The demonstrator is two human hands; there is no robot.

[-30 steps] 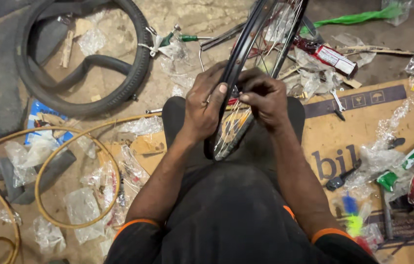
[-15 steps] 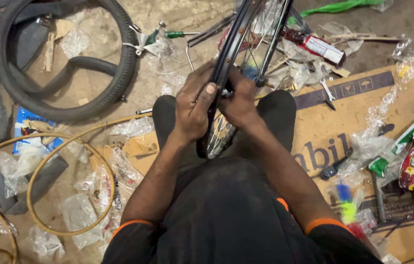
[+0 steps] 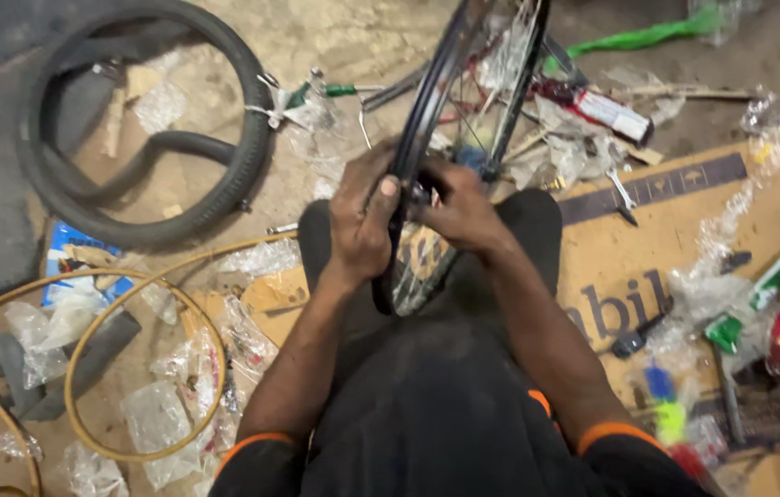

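Between the person's knees stood a black bicycle wheel (image 3: 463,138), upright on edge, its rim running away from the body toward the far floor. Both hands met at the near stretch of rim: the left hand (image 3: 362,221) wrapped over it from the left, fingers clenched on it, while the right hand (image 3: 459,207) pinched something small at the spokes (what, I couldn't tell). Off left lay a black tyre (image 3: 146,120); cardboard (image 3: 647,239) lay right.
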